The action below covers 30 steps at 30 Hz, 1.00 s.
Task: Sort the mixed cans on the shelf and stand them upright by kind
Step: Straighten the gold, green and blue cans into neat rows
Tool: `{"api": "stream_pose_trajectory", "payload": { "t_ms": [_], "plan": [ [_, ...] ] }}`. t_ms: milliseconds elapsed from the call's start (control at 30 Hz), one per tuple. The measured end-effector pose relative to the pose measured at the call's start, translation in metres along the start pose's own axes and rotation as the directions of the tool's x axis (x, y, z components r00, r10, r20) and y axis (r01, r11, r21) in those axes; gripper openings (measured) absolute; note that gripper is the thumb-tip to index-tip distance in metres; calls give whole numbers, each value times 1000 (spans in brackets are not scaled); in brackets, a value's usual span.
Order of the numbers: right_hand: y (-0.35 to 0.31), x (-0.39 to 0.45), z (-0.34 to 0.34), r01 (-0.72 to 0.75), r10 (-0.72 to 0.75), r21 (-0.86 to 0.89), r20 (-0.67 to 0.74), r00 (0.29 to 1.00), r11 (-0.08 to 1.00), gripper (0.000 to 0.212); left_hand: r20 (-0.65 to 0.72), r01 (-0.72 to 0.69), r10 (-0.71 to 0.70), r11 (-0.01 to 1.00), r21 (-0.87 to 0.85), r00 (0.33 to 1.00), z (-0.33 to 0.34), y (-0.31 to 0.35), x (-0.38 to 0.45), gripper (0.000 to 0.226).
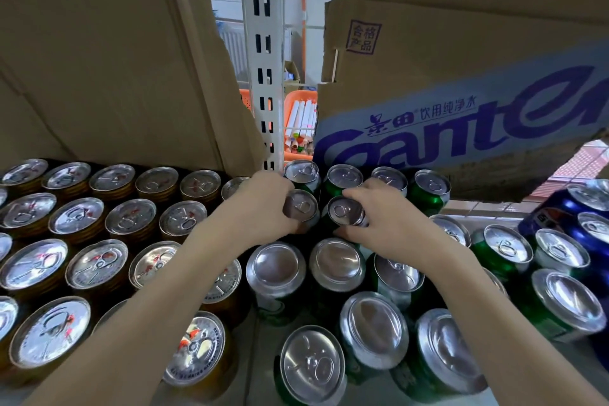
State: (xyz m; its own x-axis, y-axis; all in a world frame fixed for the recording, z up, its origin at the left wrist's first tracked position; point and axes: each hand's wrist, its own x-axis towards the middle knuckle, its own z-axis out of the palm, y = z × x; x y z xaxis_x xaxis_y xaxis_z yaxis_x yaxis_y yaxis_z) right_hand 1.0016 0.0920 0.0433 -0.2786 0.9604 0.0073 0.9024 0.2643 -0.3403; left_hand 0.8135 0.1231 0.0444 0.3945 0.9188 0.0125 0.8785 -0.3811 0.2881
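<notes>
Gold cans with pull-ring lids [77,216] stand upright in rows across the left half of the shelf. Green cans [428,194] fill the middle and right; some show their pull tabs, others stand bottom-up [276,265]. Blue cans [590,231] cluster at the far right. My left hand [260,204] grips a green can [301,206] in the second row from the back. Beside it, my right hand [379,217] grips the neighbouring green can [344,210], fingers curled round its rim. Both held cans are upright, tab side up.
A white slotted shelf post [262,76] rises behind the cans. Brown cardboard [108,59] leans at the back left and a printed water carton [461,115] at the back right. An orange basket of tubes [300,122] shows through the gap.
</notes>
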Motion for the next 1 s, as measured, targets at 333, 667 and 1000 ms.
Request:
{"api": "stream_pose_trajectory", "payload": {
  "t_ms": [333, 667, 1000],
  "plan": [
    [3, 1, -2, 19, -19, 8, 22, 1000, 1000, 57, 5, -44, 45, 990, -137, 999, 2, -4, 1, 38],
    [2, -18, 3, -51, 57, 57, -103, 993, 997, 66, 1, -53, 54, 987, -155, 999, 12, -10, -7, 56],
    [31, -89, -29, -253, 253, 48, -369, 895, 966, 33, -102, -342, 331, 933, -111, 938, -9, 58, -19, 55]
  ]
}}
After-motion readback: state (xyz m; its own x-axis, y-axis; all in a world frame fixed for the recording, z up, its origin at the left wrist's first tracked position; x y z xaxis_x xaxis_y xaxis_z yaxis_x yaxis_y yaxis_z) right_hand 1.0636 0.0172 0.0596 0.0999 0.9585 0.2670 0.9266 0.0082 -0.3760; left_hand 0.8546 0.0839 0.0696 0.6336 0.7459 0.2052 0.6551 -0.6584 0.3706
